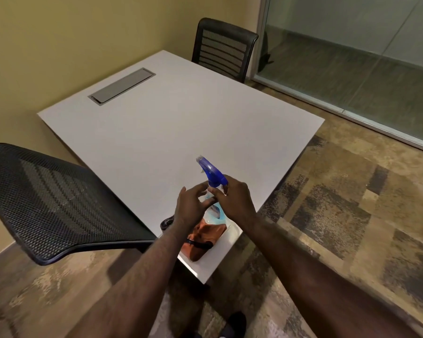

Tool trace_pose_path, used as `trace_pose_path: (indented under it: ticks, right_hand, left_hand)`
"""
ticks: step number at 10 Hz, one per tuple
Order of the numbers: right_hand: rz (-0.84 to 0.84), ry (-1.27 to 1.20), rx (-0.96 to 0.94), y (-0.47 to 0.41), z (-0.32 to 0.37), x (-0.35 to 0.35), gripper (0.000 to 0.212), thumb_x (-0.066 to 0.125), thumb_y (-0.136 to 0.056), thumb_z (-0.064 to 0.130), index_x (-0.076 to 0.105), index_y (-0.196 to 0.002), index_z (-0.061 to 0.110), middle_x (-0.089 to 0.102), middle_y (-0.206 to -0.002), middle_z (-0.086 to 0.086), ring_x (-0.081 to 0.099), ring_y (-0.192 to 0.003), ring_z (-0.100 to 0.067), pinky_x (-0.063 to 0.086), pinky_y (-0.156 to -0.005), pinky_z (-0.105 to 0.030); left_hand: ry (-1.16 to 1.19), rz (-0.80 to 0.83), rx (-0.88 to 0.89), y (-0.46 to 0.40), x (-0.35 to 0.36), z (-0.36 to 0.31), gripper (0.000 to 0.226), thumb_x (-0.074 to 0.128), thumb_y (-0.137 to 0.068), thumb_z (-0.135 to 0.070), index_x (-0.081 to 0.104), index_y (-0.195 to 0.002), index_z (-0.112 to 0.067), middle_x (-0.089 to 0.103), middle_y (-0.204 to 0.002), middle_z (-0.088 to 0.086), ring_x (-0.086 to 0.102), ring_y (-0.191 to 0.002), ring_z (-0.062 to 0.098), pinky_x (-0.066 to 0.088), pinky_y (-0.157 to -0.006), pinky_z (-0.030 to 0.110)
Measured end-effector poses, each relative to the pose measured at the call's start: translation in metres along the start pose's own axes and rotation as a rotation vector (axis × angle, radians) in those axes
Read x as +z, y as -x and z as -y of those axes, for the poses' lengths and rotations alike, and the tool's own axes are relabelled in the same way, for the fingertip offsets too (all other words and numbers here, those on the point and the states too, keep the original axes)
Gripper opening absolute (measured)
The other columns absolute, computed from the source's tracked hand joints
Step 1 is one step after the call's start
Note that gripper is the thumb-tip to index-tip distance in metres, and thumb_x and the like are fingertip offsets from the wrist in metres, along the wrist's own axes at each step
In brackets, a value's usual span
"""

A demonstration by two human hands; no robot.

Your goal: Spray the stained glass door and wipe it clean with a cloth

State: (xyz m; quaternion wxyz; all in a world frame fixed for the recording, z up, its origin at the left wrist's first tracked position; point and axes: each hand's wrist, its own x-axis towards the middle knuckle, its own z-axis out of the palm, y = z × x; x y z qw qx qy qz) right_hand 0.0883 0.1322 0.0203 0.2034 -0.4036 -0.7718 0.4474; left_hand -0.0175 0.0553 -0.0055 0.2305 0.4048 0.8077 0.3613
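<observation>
A clear spray bottle with a blue trigger head (pixel 210 171) stands at the near corner of the white table (pixel 171 123). My right hand (pixel 235 200) is closed around its neck just under the head. My left hand (pixel 192 206) hovers beside the bottle with fingers spread, fingertips touching or nearly touching it. An orange-brown cloth (pixel 204 240) lies crumpled on the table corner beneath my wrists, partly hidden by my left forearm. The glass door or wall (pixel 366 57) stands at the far right of the room.
A black mesh chair (pixel 59 203) sits close on the left, its armrest next to the cloth. Another black chair (pixel 224 48) stands at the table's far end. A grey cable hatch (pixel 121 85) is set in the tabletop. Patterned carpet (pixel 340 203) lies between table and glass.
</observation>
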Motion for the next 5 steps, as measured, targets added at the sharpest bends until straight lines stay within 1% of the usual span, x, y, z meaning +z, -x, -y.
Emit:
trace_pose_path:
  ticks: [1, 2, 3, 4, 5]
  right_hand:
    - [0.005, -0.007, 0.016, -0.001, -0.003, 0.004, 0.040, 0.070, -0.087, 0.021, 0.059, -0.124, 0.008, 0.070, -0.111, -0.013, 0.066, -0.100, -0.026, 0.055, -0.093, -0.040]
    - [-0.005, -0.025, 0.035, -0.001, -0.008, 0.010, 0.040, 0.069, -0.088, 0.022, 0.059, -0.124, 0.008, 0.069, -0.113, -0.012, 0.065, -0.102, -0.026, 0.052, -0.093, -0.037]
    - [0.001, -0.048, 0.068, 0.000, -0.011, 0.013, 0.039, 0.068, -0.088, 0.026, 0.058, -0.123, 0.010, 0.069, -0.113, -0.010, 0.066, -0.104, -0.025, 0.051, -0.087, -0.029]
    - [-0.003, -0.065, 0.103, 0.003, -0.013, 0.013, 0.046, 0.069, -0.087, 0.031, 0.053, -0.127, 0.014, 0.066, -0.120, -0.007, 0.063, -0.111, -0.024, 0.045, -0.086, -0.023]
    - [-0.031, -0.026, 0.106, 0.009, -0.018, 0.012, 0.061, 0.070, -0.086, 0.035, 0.043, -0.137, 0.018, 0.058, -0.136, -0.005, 0.056, -0.122, -0.023, 0.040, -0.092, -0.025]
  left_hand:
    - [0.015, 0.011, -0.026, -0.002, 0.004, 0.002, 0.047, 0.076, -0.086, -0.023, 0.064, -0.129, -0.012, 0.070, -0.128, 0.007, 0.069, -0.113, 0.024, 0.035, -0.114, 0.056]
    - [0.023, 0.010, -0.035, -0.002, 0.008, 0.005, 0.047, 0.076, -0.087, -0.022, 0.063, -0.131, -0.012, 0.069, -0.128, 0.008, 0.069, -0.111, 0.025, 0.043, -0.107, 0.055]
    - [0.058, 0.075, -0.072, 0.000, 0.003, 0.001, 0.053, 0.073, -0.089, -0.024, 0.056, -0.138, -0.014, 0.063, -0.138, 0.008, 0.065, -0.119, 0.028, 0.044, -0.110, 0.053]
    - [0.067, 0.161, -0.081, 0.002, -0.006, -0.002, 0.064, 0.072, -0.089, -0.027, 0.045, -0.147, -0.018, 0.053, -0.148, 0.007, 0.058, -0.129, 0.030, 0.047, -0.109, 0.046]
    - [0.079, 0.200, -0.089, 0.007, -0.019, -0.001, 0.073, 0.074, -0.087, -0.029, 0.038, -0.151, -0.020, 0.048, -0.152, 0.007, 0.053, -0.133, 0.031, 0.049, -0.107, 0.041]
